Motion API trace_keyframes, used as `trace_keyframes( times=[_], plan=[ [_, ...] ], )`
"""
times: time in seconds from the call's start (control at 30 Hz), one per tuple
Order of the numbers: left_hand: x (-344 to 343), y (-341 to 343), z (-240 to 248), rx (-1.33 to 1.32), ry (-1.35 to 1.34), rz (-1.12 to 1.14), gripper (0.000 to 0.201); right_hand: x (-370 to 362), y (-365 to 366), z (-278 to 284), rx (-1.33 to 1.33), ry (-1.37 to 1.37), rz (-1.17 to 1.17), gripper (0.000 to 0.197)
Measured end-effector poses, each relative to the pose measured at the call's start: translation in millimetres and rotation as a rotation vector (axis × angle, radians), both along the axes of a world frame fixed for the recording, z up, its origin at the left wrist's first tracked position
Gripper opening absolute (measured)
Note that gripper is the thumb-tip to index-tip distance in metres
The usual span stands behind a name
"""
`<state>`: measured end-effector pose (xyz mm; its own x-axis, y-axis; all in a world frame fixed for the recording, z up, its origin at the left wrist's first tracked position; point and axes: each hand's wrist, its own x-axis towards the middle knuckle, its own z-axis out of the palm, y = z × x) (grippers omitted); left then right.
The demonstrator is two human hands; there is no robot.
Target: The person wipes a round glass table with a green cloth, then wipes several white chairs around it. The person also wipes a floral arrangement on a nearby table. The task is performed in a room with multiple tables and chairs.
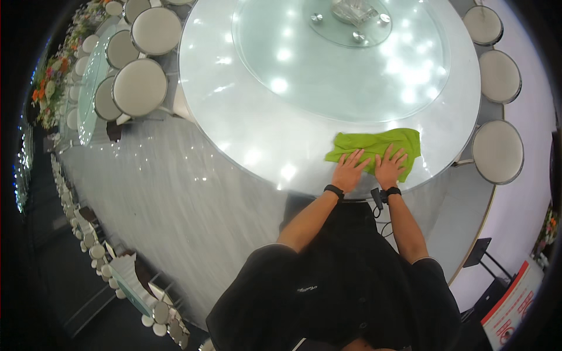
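A bright green cloth point(366, 141) lies spread and wrinkled near the front edge of a large round white table point(234, 126). My left hand point(350, 170) rests on the cloth's lower left part, fingers stretched out and pointing up and right. On its right part lies my right hand point(389, 168), palm down with the fingers spread. Both hands press on top of the cloth, and neither grips it. Dark bands circle both wrists.
A round glass turntable point(328, 88) covers the table's middle, with a clear glass piece point(355, 11) on it. White round-backed chairs stand to the left point(140, 88) and right point(497, 152). A red-and-white sign point(512, 310) is at lower right.
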<state>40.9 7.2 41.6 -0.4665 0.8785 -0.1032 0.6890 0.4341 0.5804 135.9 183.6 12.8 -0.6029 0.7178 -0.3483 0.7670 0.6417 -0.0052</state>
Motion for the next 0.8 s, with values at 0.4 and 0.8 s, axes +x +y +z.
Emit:
trace_keyframes(
  times=[0.4, 0.8],
  plan=[
    [-220.5, -231.1, 4.0, -0.15, 0.062, -0.05, 0.063, -224.1, -214.0, 12.1, -0.188, 0.042, 0.178, 0.083],
    [-167.3, -243.7, -12.8, -0.302, 0.216, -0.398, 0.086, -142.4, -237.3, 18.2, -0.195, 0.254, 0.114, 0.081]
  ],
)
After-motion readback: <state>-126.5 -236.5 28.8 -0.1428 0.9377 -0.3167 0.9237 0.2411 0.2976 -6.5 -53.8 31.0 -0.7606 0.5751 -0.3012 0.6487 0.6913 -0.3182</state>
